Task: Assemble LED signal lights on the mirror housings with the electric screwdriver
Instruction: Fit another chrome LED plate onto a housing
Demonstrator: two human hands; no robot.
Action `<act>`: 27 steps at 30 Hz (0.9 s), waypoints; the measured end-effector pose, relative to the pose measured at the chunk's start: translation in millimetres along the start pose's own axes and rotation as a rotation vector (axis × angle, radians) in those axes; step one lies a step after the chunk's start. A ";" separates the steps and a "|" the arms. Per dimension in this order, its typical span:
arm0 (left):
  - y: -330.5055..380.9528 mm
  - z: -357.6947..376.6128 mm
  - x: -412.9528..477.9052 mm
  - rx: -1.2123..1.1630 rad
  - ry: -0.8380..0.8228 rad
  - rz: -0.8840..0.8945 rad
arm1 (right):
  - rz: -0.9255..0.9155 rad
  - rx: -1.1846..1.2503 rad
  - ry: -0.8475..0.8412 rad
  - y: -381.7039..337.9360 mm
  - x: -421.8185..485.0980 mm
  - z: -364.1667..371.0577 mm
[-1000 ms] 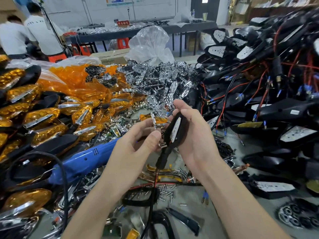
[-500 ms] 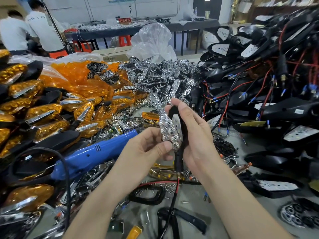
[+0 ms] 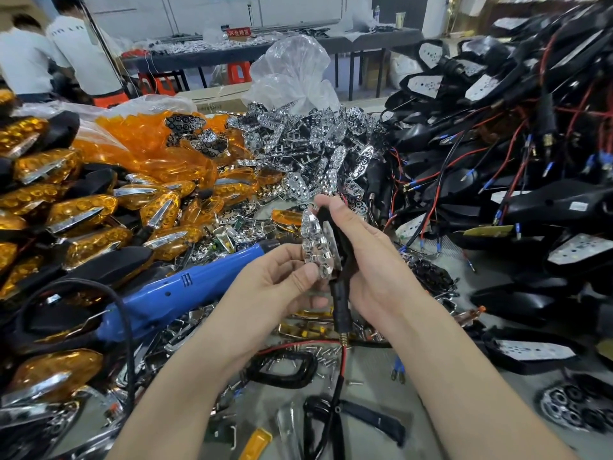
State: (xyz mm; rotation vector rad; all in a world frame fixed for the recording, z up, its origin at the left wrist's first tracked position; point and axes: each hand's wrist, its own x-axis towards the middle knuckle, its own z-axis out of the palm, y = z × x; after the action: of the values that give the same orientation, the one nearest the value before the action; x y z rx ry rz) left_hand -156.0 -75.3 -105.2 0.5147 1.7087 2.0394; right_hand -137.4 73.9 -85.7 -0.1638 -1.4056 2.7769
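Note:
My right hand (image 3: 371,260) grips a black signal-light housing (image 3: 345,257) upright, its stem and red-black wire (image 3: 341,363) hanging down below. My left hand (image 3: 282,283) pinches a chrome reflector plate (image 3: 316,244) with several round cups and holds it against the housing's open face. The blue electric screwdriver (image 3: 172,293) lies on the bench just left of my left hand, its black cord (image 3: 126,327) looping toward me.
Finished amber lights (image 3: 76,210) are piled at left. A heap of chrome reflectors (image 3: 305,151) and amber lenses (image 3: 156,144) sits behind my hands. Black wired housings (image 3: 497,161) stack up at right. Loose screws (image 3: 325,355) and black gaskets (image 3: 282,370) litter the bench. Two people stand far left.
My left hand brought a chrome reflector up from the bench and set it against the housing. My right hand raised and turned the housing slightly.

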 end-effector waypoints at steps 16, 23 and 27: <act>-2.1 5.2 1.7 0.138 0.042 0.017 | 0.030 -0.078 0.048 9.4 3.4 -2.7; -4.8 4.3 4.9 0.199 0.080 -0.027 | 0.003 -0.039 0.087 11.7 6.6 -1.8; -2.5 4.0 6.6 0.269 0.088 -0.031 | 0.015 -0.044 0.082 11.1 7.9 -2.0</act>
State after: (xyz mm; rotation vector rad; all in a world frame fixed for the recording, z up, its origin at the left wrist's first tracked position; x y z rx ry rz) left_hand -159.2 -68.1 -106.9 0.4842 2.0454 1.8448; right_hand -144.8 69.4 -96.4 -0.2865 -1.4525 2.7181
